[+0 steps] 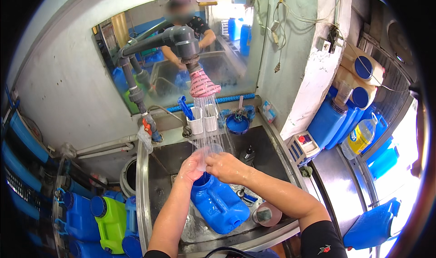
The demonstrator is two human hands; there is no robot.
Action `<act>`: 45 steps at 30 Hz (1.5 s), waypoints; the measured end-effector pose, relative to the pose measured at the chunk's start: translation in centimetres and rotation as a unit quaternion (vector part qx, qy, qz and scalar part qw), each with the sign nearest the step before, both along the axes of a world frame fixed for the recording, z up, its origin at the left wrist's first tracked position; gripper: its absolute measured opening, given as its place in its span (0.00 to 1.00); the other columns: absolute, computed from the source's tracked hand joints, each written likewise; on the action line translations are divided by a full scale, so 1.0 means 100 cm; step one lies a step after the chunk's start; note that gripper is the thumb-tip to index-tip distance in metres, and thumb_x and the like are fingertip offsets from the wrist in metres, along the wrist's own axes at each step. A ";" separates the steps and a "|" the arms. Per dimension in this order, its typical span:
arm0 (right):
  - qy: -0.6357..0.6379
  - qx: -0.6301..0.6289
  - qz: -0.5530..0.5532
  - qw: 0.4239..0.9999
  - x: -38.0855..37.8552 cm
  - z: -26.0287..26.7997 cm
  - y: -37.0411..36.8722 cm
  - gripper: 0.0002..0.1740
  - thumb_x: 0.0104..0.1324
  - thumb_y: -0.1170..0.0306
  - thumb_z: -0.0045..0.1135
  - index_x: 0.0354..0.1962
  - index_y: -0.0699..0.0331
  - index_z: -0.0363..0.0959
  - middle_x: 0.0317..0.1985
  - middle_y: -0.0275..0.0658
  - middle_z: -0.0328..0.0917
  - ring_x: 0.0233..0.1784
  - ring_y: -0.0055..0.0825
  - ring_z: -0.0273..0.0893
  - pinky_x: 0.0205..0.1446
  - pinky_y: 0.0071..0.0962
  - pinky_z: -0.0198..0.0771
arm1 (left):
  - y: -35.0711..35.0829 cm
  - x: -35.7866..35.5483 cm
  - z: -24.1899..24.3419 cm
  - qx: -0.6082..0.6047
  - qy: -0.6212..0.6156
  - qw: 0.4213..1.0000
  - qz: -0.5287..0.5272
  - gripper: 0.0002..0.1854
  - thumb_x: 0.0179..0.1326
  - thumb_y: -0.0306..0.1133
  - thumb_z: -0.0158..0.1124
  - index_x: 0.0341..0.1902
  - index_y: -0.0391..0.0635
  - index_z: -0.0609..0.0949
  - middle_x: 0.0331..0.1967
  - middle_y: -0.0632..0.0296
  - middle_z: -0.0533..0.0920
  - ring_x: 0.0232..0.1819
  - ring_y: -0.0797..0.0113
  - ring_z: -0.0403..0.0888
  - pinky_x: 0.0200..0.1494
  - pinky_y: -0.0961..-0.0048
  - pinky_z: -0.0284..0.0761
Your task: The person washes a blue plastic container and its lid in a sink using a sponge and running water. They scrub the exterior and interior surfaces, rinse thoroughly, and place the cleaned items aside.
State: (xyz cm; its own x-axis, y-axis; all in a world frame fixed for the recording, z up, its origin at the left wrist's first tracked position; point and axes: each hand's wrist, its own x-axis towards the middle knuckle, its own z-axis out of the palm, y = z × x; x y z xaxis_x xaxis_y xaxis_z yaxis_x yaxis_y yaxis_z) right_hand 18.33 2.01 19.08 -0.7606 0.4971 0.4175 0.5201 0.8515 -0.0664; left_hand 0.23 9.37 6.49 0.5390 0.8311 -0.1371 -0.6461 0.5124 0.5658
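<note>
Water streams from a shower-like outlet wrapped in pink printed tape point(204, 83) onto both hands. Between them is a small translucent plastic piece point(201, 161), possibly a cup or lid; its shape is partly hidden. My left hand point(191, 166) holds it from the left, while the bent fingers of my right hand point(223, 166) touch it from the right. Directly below lies a blue plastic water jug point(219, 203), tilted in the stainless steel sink point(163, 186), its open mouth under the hands. A pinkish tub point(272, 213) with a dark green scrubbing pad point(264, 215) sits right of the jug.
Grey pipe point(150, 44) crosses before a wall mirror point(238, 67). White holders point(196, 122) and a blue round cap point(237, 123) line the sink's back ledge. Blue and green jugs point(110, 220) stand left; more blue jugs point(327, 122) and a clear bottle point(359, 137) stand right.
</note>
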 end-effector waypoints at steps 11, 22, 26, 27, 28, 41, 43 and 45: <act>0.598 -0.591 -0.164 0.516 -0.032 0.005 0.036 0.09 0.56 0.80 0.62 0.36 0.71 0.74 0.30 0.41 0.78 0.31 0.28 0.79 0.30 0.29 0.77 | 0.039 -0.059 0.041 -0.041 0.309 0.948 -0.062 0.31 0.68 0.55 0.52 0.58 0.36 0.72 0.52 0.39 0.79 0.51 0.47 0.81 0.52 0.54 0.79; 0.159 -0.073 -0.137 0.975 0.004 -0.021 -0.016 0.07 0.55 0.77 0.54 0.33 0.65 0.73 0.30 0.43 0.74 0.36 0.41 0.77 0.38 0.38 0.72 | 0.152 -0.194 0.012 -0.265 -0.047 0.907 0.324 0.42 0.62 0.60 0.59 0.64 0.33 0.65 0.62 0.41 0.70 0.62 0.45 0.73 0.53 0.64 0.80; 0.301 -0.266 -0.229 0.887 0.007 -0.023 -0.007 0.11 0.52 0.75 0.57 0.36 0.64 0.76 0.31 0.45 0.78 0.35 0.42 0.79 0.41 0.34 0.74 | 0.188 -0.210 -0.008 -0.248 -0.055 0.888 0.383 0.31 0.59 0.47 0.69 0.52 0.28 0.73 0.54 0.43 0.74 0.52 0.51 0.78 0.47 0.68 0.83; 0.329 -0.320 -0.235 0.857 0.005 -0.022 -0.005 0.11 0.52 0.75 0.57 0.36 0.64 0.77 0.31 0.47 0.79 0.36 0.43 0.79 0.42 0.35 0.75 | 0.193 -0.227 -0.016 -0.224 -0.050 0.882 0.412 0.28 0.58 0.43 0.71 0.48 0.28 0.75 0.51 0.44 0.76 0.48 0.53 0.80 0.44 0.69 0.84; 0.301 -0.310 -0.270 0.861 0.016 -0.036 0.003 0.15 0.49 0.75 0.59 0.38 0.62 0.79 0.30 0.45 0.81 0.33 0.36 0.81 0.41 0.31 0.75 | 0.195 -0.228 -0.018 -0.109 0.061 0.891 0.436 0.19 0.57 0.36 0.71 0.41 0.31 0.78 0.41 0.48 0.80 0.35 0.60 0.81 0.35 0.74 0.84; 0.659 -0.548 -0.368 0.360 0.164 -0.187 -0.014 0.09 0.57 0.81 0.61 0.37 0.67 0.76 0.32 0.39 0.79 0.31 0.26 0.78 0.34 0.26 0.77 | 0.060 0.017 0.014 0.294 0.600 0.619 0.412 0.14 0.50 0.29 0.66 0.42 0.46 0.78 0.20 0.64 0.76 0.23 0.65 0.75 0.32 0.66 0.74; 0.632 -0.499 -0.402 0.435 0.169 -0.210 -0.022 0.09 0.56 0.81 0.62 0.36 0.66 0.76 0.30 0.39 0.79 0.29 0.25 0.77 0.34 0.25 0.77 | 0.045 0.060 0.023 0.409 0.577 0.634 0.313 0.06 0.51 0.29 0.66 0.34 0.47 0.81 0.20 0.60 0.78 0.21 0.65 0.77 0.29 0.67 0.74; 0.432 -0.395 -0.441 0.681 0.167 -0.242 -0.032 0.05 0.50 0.80 0.63 0.27 0.66 0.77 0.26 0.38 0.79 0.31 0.26 0.79 0.33 0.26 0.75 | 0.056 0.103 0.029 0.512 0.516 0.631 0.269 0.06 0.50 0.28 0.66 0.33 0.45 0.81 0.24 0.60 0.80 0.26 0.63 0.80 0.32 0.69 0.75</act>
